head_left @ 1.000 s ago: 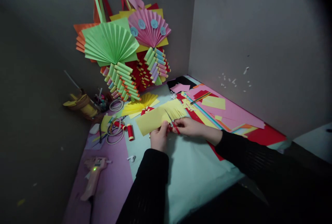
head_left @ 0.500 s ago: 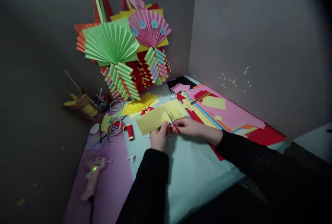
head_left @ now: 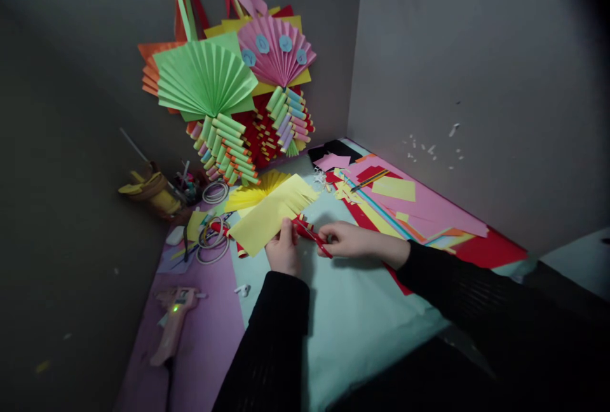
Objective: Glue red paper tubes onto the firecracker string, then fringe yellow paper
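My left hand pinches the lower edge of a yellow paper strip, thumb on top. The strip slants up to the right, and its far right end is cut into a fringe. In my right hand is a pair of scissors with red handles, gripped by the loops; the blades point left towards the strip's lower edge. Whether the blades touch the paper I cannot tell. Red paper rolls with yellow ends lie partly hidden behind the strip. A yellow pleated fan lies just beyond it.
A pink glue gun with a lit green light lies at the left. Near it are a white earbud and coiled bands. Paper fan decorations hang at the back. Coloured sheets, a pencil and yellow scraps lie at the right.
My left hand has drawn the yellow strip left and tilted it more. The scissors, which lay across the fringe, have come down out of it to below the strip's edge.
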`<state>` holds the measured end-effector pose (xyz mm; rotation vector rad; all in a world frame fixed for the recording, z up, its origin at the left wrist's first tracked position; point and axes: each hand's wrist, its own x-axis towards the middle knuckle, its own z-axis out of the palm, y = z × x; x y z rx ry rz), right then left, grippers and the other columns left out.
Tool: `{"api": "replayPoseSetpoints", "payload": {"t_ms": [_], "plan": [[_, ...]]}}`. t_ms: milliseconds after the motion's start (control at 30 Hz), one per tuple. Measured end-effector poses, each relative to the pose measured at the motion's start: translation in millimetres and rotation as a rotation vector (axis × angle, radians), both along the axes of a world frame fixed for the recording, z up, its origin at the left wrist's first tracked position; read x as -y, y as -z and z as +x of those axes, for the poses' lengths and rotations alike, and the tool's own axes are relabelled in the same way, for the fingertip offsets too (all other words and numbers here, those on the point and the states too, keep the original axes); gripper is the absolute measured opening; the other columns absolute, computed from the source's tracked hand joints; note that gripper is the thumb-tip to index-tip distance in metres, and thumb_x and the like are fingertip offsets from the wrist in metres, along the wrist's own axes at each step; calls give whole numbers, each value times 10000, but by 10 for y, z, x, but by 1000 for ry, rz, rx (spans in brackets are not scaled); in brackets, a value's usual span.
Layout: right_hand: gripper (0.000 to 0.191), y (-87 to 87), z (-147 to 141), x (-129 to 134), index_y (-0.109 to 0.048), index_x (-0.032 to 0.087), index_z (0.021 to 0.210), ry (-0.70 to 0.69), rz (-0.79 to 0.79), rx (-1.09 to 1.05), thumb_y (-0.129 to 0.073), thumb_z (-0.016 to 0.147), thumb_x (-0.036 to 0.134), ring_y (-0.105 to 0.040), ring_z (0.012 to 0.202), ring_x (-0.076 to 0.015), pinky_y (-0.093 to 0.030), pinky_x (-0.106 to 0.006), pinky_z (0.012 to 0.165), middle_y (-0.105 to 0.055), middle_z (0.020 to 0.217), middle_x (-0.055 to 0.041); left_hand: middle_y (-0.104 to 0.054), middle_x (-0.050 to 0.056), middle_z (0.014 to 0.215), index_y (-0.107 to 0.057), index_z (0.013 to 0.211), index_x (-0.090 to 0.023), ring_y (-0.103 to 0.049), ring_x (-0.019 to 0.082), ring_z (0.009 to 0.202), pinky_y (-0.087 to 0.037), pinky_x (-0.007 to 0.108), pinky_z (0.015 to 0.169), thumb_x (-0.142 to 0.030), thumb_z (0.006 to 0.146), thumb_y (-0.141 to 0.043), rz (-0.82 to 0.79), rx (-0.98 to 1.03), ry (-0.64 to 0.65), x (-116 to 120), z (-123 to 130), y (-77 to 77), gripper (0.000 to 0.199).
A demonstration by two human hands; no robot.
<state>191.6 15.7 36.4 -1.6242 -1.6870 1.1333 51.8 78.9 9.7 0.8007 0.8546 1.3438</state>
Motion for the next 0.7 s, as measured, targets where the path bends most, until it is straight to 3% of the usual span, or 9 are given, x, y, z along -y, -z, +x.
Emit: {"api": "replayPoseSetpoints", "payload": {"t_ms": [467,700], "plan": [[202,1,20,-16,-474,187,652,24,24,-70,-612,733,310,-511,582,-112,-348,-236,533,-588,638,6,-497,-50,517,-564,612,-123,-382,40,450,-273,188,447,-456,623,-775,1,-5,37,14,11,1,395],[203,-13,25,-10,-480,189,656,5,45,-44,-599,744,328,-499,569,-111,-338,-234,529,-554,612,22,-496,-52,517,-565,613,-126,-383,40,446,-276,191,449,-460,604,-784,-21,-5,32,19,11,-10,400]]}}
